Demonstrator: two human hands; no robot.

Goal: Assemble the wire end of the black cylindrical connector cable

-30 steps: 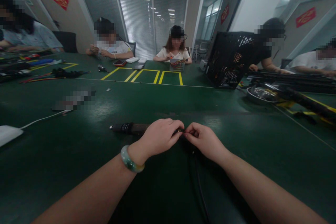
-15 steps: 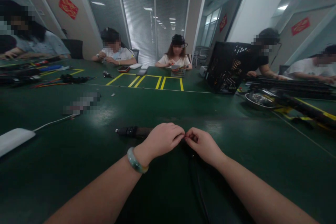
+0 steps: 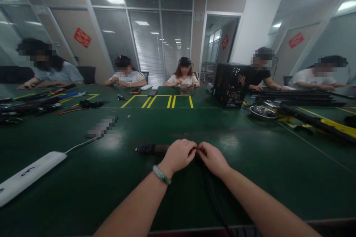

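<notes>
My left hand (image 3: 180, 154), with a pale green bangle at the wrist, is closed in a pinch over the table. Against its fingertips come those of my right hand (image 3: 213, 158), also pinched. Whatever sits between the fingers is too small and hidden to make out. A dark electric screwdriver (image 3: 152, 150) lies just behind my left hand, its bit end pointing left and its other end hidden by the hand. From beneath my hands a black cable (image 3: 213, 194) runs down to the table's near edge.
On the left are a white power strip (image 3: 33, 174) with a cord, a blurred-out flat object (image 3: 102, 127) and bundled wires (image 3: 86, 106). A black perforated case (image 3: 230, 85) and a metal bowl (image 3: 263, 112) stand at right. Several people sit around the green table.
My view has tilted up, showing more of the ceiling and the table's near edge. Both hands stay pinched together at the fingertips, and the screwdriver has kept its place beside them.
</notes>
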